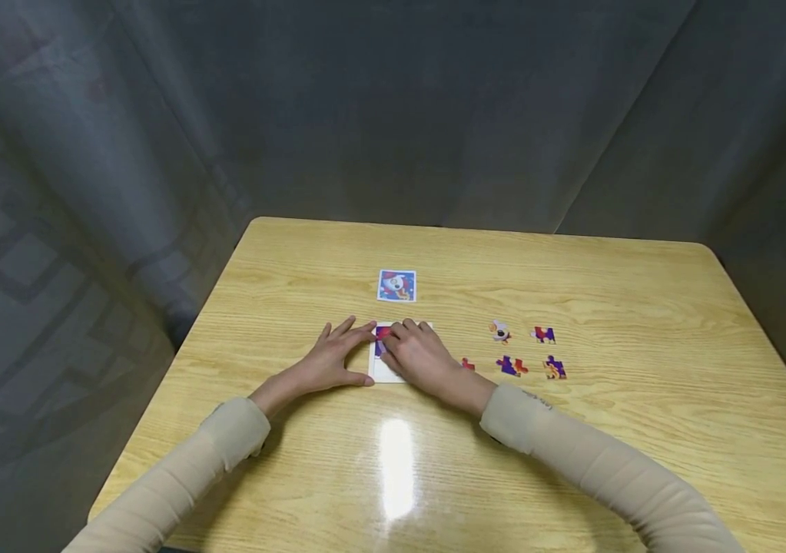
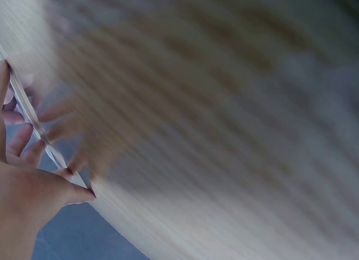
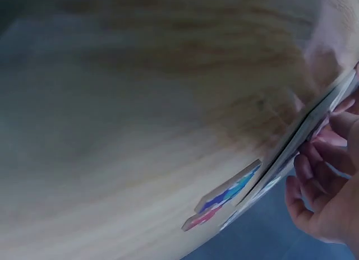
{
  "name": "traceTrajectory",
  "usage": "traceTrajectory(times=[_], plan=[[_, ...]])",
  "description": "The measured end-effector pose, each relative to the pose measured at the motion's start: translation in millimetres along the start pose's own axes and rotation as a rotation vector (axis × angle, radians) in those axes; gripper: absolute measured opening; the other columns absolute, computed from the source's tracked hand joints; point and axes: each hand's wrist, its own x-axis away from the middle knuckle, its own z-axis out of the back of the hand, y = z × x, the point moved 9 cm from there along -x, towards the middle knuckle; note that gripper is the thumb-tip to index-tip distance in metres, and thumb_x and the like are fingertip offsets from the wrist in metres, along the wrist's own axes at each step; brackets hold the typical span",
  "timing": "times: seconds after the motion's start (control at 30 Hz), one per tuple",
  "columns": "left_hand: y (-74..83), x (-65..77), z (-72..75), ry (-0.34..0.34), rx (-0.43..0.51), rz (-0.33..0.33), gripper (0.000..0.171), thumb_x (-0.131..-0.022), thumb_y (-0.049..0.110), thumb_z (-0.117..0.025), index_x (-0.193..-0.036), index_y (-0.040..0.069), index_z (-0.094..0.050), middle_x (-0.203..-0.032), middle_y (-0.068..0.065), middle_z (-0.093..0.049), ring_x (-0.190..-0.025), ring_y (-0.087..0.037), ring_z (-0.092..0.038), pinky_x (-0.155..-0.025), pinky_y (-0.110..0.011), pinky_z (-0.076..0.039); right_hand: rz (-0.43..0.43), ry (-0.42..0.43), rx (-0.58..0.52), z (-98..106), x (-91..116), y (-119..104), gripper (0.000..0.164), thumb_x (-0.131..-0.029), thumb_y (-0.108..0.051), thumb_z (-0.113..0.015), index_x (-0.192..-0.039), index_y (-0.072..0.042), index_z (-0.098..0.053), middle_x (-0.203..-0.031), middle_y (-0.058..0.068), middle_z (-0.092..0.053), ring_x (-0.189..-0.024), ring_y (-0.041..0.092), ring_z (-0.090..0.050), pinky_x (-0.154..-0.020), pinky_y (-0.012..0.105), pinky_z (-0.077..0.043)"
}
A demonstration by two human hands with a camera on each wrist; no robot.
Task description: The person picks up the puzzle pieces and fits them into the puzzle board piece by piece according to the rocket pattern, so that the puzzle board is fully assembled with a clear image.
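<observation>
A white puzzle tray (image 1: 387, 374) lies flat on the table, a purple and red jigsaw piece (image 1: 380, 346) in its upper left part. My left hand (image 1: 330, 357) is spread at the tray's left edge, thumb touching the lower corner and index finger near the upper one. Over the tray, my right hand (image 1: 420, 357) has curled fingers and pinches at the purple and red piece; the hand hides most of the tray's right side. In the right wrist view, the fingertips (image 3: 336, 122) meet the tray's surface, and a loose jigsaw piece (image 3: 224, 195) lies beside it.
Several loose jigsaw pieces lie to the right, among them a white one (image 1: 500, 332) and a purple and orange one (image 1: 555, 367). A red piece (image 1: 468, 364) is partly covered by the right wrist. Behind the tray lies a square picture card (image 1: 396, 286). Grey curtains (image 1: 434, 115) surround the table (image 1: 323, 476).
</observation>
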Motion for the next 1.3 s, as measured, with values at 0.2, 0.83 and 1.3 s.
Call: traceTrajectory(times=[0.2,0.83,1.3], plan=[[-0.1,0.1,0.2,0.000,-0.007,0.000,0.071,-0.078,0.045,-0.077,-0.136,0.014,-0.050,-0.156,-0.003,-0.030,-0.145,-0.037,-0.012,-0.111,-0.066,-0.003,-0.011,-0.015,-0.005,-0.2,0.5,2.2,0.026,-0.095,-0.031,-0.061,-0.101,-0.009,-0.073,-0.101,0.006,-0.065,-0.091,0.023,-0.058,-0.079,0.041,-0.050],[0.7,0.0,1.0,0.005,-0.012,0.004,0.071,-0.078,0.043,-0.078,-0.136,0.013,-0.050,-0.156,-0.006,-0.031,-0.145,-0.037,-0.013,-0.111,-0.066,-0.003,0.074,0.001,0.133,-0.4,1.6,-5.0,0.029,-0.096,-0.034,-0.059,-0.099,-0.009,-0.074,-0.100,0.006,-0.064,-0.093,0.023,-0.058,-0.077,0.039,-0.050],[1.7,0.2,0.9,0.006,0.004,0.007,0.071,-0.077,0.042,-0.078,-0.136,0.013,-0.050,-0.155,-0.006,-0.032,-0.145,-0.037,-0.013,-0.111,-0.065,-0.002,0.000,-0.007,-0.176,18.5,22.3,37.1,0.027,-0.092,-0.025,-0.066,-0.113,-0.008,-0.070,-0.106,0.007,-0.061,-0.097,0.023,-0.054,-0.081,0.039,-0.047]])
